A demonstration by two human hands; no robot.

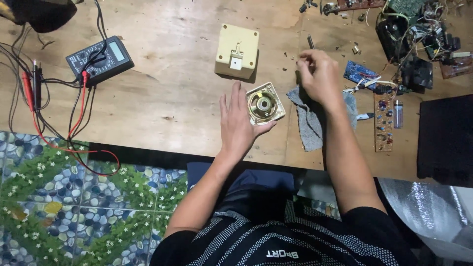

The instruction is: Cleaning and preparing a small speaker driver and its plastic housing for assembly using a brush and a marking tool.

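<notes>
Looking down from my head camera, I see a worn wooden desk (167,93) with pebble-and-flower patterned floor tiles (74,197) below its near edge. At far left, red and black probe leads (34,83) trail across the wood to a dark digital multimeter (100,59), well apart from my hands. Near the middle, toward the back, stands a cream plastic box housing (237,50), just beyond the work.

My left hand (239,123) lies flat and released, fingers spread on the desk, its thumb side touching a small round speaker in a cream square frame (265,104), which sits face up at the desk's centre, between my two hands. Nothing blocks the way to it.

Just to the right, a grey cloth (310,123) lies crumpled under my right forearm. My right hand (318,74) hovers above the cloth's far edge, fingers curled together in a pinch; whether it grips something tiny, I cannot tell. A thin dark metal tool (311,41) lies just beyond it.

Further right are a blue circuit board (358,72), a long brown circuit board (383,123) and a tangle of wires and dark parts (419,44). A black panel (446,138) fills the far right edge.
</notes>
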